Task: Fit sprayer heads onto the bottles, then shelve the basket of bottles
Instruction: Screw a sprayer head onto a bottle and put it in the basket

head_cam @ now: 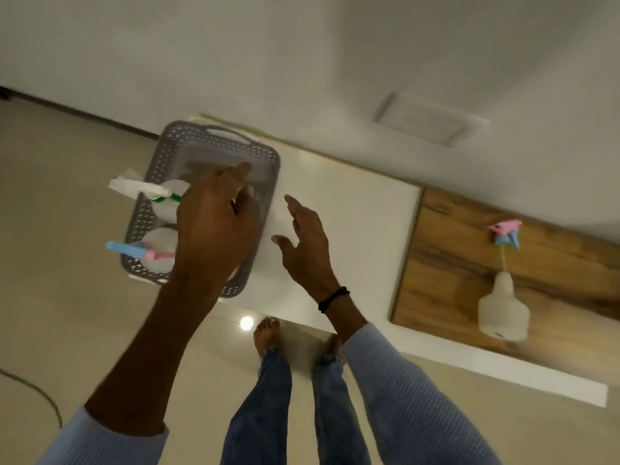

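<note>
A grey perforated basket (pixel 214 135) stands on the white countertop (pixel 335 209). Two white bottles are in it, one with a white and green sprayer head (pixel 141 188), one with a blue and pink sprayer head (pixel 134 251). My left hand (pixel 214 223) hovers over the basket's middle, fingers spread and holding nothing. My right hand (pixel 307 245) is open just right of the basket above the counter. A third white bottle (pixel 503 307) lies on the wooden board (pixel 446 263) at the right, its pink and blue sprayer head (pixel 506 233) pulled out on its tube.
A white wall (pixel 302 62) with a vent plate (pixel 429 119) runs behind the counter. Beige floor tiles (pixel 67 297) lie to the left, with a dark cable (pixel 40 391). My legs and bare feet (pixel 266 333) stand at the counter's front edge.
</note>
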